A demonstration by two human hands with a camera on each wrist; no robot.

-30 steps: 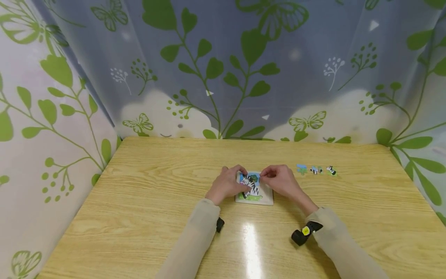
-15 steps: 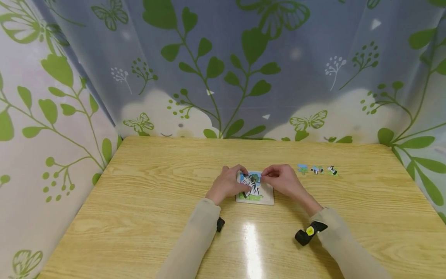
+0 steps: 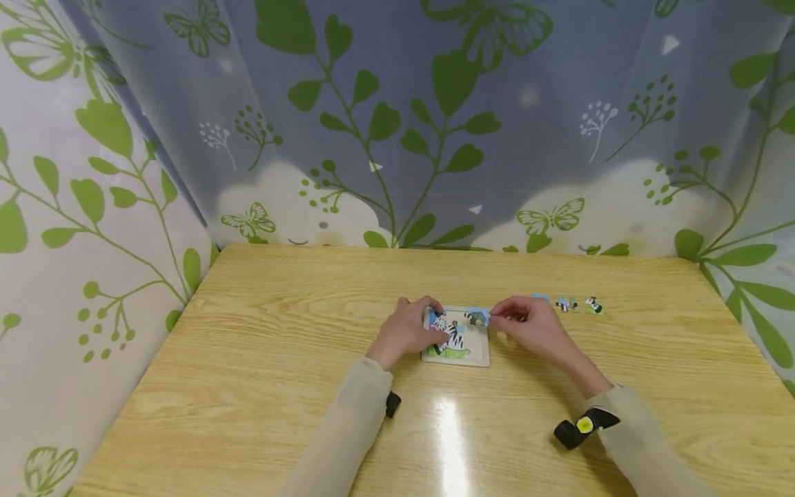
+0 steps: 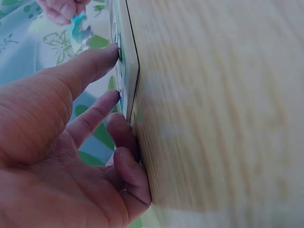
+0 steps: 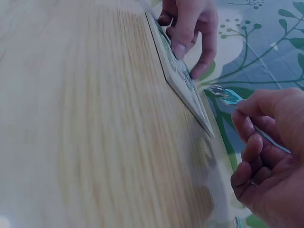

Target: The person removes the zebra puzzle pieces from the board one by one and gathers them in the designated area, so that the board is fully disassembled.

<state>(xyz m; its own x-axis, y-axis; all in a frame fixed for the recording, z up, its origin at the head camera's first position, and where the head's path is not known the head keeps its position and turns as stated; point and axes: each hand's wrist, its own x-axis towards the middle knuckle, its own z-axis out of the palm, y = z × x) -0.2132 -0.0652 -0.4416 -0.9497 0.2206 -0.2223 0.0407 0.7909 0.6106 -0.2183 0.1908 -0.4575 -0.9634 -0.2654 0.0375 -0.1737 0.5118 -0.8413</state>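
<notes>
A small square puzzle board [image 3: 479,351] lies on the table, with zebra pieces [image 3: 453,338] on its left side and bare wood showing on its right. My left hand [image 3: 404,330] rests over the board's left side. Its thumb and forefinger press on the pieces, and in the left wrist view [image 4: 42,118] the other fingers curl beside the board's edge. My right hand [image 3: 531,326] pinches a blue and green puzzle piece [image 3: 478,318] between thumb and forefinger. In the right wrist view this piece [image 5: 229,96] is held up, apart from the board [image 5: 190,102].
Several loose puzzle pieces [image 3: 566,304] lie in a row at the right, beyond my right hand, which partly hides one. The wooden table [image 3: 279,331] meets a leaf-patterned curtain [image 3: 348,138] behind. Black straps with cameras [image 3: 574,431] sit on the wrists.
My right hand has moved right, lifting the blue and green puzzle piece off the upper part of the board and uncovering bare wood. My left hand stays in place.
</notes>
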